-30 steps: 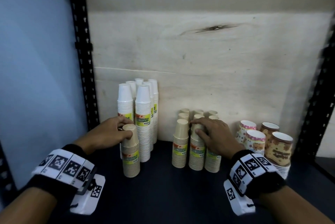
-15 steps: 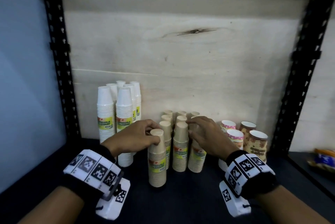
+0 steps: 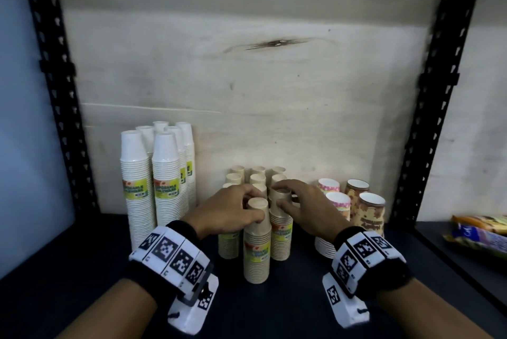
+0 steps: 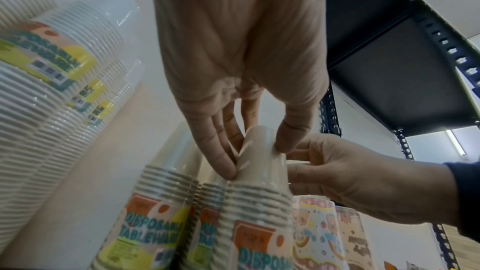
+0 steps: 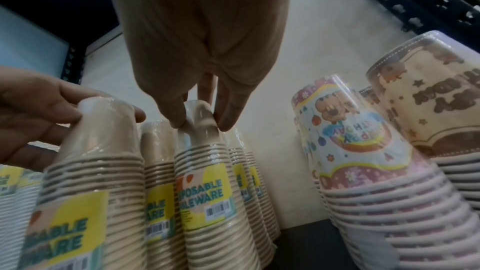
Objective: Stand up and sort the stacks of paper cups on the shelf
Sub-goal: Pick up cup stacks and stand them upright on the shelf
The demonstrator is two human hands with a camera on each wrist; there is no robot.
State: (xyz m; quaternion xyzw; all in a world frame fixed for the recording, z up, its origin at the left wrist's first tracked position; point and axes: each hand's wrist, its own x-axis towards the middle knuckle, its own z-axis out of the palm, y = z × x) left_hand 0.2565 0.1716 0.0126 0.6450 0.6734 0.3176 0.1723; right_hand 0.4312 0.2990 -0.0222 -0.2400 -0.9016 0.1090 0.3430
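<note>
Several tan cup stacks (image 3: 258, 176) stand in a cluster at the middle of the shelf. In front of them stands one more tan stack (image 3: 256, 245); my left hand (image 3: 253, 207) grips its top cup between thumb and fingers (image 4: 231, 169). Just to its right, my right hand (image 3: 282, 196) pinches the top of the neighbouring tan stack (image 3: 281, 234), fingertips (image 5: 179, 124) on either side of the cup (image 5: 200, 137). Tall white cup stacks (image 3: 153, 190) stand at the left. Patterned party cup stacks (image 3: 354, 207) stand at the right.
A plywood back panel (image 3: 274, 91) closes the shelf behind the cups. Black perforated uprights (image 3: 55, 77) frame both sides. Snack packets (image 3: 480, 231) lie on the neighbouring shelf at the right. The dark shelf board (image 3: 274, 308) runs forward of the stacks.
My left hand has carried its tan stack rightwards, from beside the white stacks to the front of the tan cluster. My right hand has stayed on a tan stack.
</note>
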